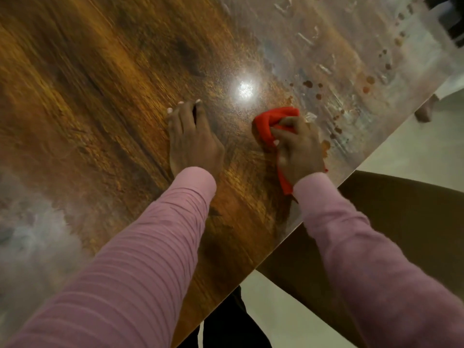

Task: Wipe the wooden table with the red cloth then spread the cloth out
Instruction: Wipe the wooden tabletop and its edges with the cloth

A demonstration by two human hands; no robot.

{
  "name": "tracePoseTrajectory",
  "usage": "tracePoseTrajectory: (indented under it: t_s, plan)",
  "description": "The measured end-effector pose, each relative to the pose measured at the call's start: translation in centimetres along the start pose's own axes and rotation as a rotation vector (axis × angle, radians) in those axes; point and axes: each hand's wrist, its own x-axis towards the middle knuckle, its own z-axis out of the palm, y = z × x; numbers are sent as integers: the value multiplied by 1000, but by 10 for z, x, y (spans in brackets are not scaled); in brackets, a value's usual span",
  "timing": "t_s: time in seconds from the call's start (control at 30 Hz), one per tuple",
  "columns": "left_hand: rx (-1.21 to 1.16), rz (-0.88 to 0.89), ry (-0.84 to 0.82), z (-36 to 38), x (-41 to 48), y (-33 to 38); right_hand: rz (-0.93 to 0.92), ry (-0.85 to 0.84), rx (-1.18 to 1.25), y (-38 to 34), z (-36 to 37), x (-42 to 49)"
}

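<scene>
Here the right hand [297, 149] grips the bunched red cloth [273, 124] on the wooden table [105, 91] while the left hand [192, 139] presses flat, so a tight wad may skip the brown spots [307, 84] nearby, smearing rather than lifting them.

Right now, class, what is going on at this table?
A person in pink sleeves is wiping a wooden table. The right hand grips a bunched red cloth and presses it on the wood near the table's edge. The left hand rests flat on the table beside it, fingers straight. Brown spots and streaks remain beyond the cloth, so the wiping is not finished, and the cloth is not yet spread out.
</scene>
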Motion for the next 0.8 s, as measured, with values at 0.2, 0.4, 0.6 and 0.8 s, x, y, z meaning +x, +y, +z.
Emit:
tracePoseTrajectory:
  t_s: [0.2, 0.4, 0.6, 0.8]
  plan:
    - [22, 129, -35, 0, 0, 4, 333, 122, 53, -69, 20, -92]
    - [-9, 219, -88, -2, 0, 4, 713, 238, 73, -63, 27, -101]
    - [-9, 487, -229, -3, -20, 35, 919, 337, 47, -6, 8, -40]
    - [1, 666, -347, 14, -19, 67, 949, 385, 129, -67, 30, -96]
